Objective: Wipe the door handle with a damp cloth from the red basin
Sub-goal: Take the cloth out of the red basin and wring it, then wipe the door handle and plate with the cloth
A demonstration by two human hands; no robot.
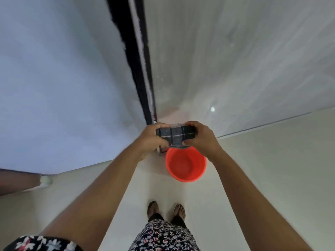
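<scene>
While both arms reach forward over the pale, glossy floor (262,178), the left hand (151,137) and the right hand (201,137) hold a folded cloth (175,136) between them, each grip closed on one end of it. The cloth is a soft woven fabric, dark grey with thin white check lines, bunched into a short thick roll whose long axis runs left to right across the view; a loose corner hangs down from its lower edge. It is held in the air just above the far rim of the red basin (186,164), which stands on the floor below the hands. The basin is round, smooth plastic, open side up; whether it holds water is hard to make out. Beyond the hands a dark vertical strip (137,60) with a pale edge runs up between two smooth whitish surfaces, all of it smeared by blur. A small dark object by the basin's left side is mostly hidden behind the left hand. Two sandalled feet (165,211) and a floral garment (163,236) show at the bottom edge.
</scene>
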